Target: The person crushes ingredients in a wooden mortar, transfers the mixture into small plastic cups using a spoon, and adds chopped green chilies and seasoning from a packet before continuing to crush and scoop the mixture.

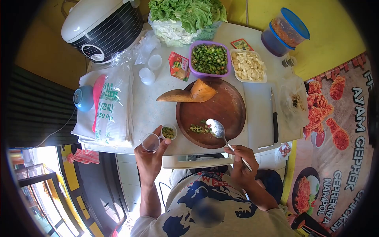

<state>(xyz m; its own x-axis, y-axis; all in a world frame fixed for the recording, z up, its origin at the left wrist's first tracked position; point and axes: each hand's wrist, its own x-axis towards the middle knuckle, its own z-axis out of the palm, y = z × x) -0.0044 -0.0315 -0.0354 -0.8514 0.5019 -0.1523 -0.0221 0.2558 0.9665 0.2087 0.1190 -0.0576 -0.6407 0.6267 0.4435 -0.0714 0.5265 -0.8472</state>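
At lower centre, the left hand (150, 158) clasps a clear cup (151, 142) and a filled cup (169, 133), some fingers hidden, while the right hand (241, 161) pinches a spoon (216, 128) whose glare-washed bowl partly covers chopped bits (198, 128) in the mortar (193, 114).

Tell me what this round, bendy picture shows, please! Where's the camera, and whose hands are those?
There's no robot here, just a person using two bare hands. This one picture comes from a camera worn on their head, looking forward and down.

The left hand holds two little cups: an empty-looking cup and a cup of green bits. The right hand holds a metal spoon at a round brown dish, where a wooden pestle lies.

On the white table there's also a purple tub of chopped green pieces and a knife.
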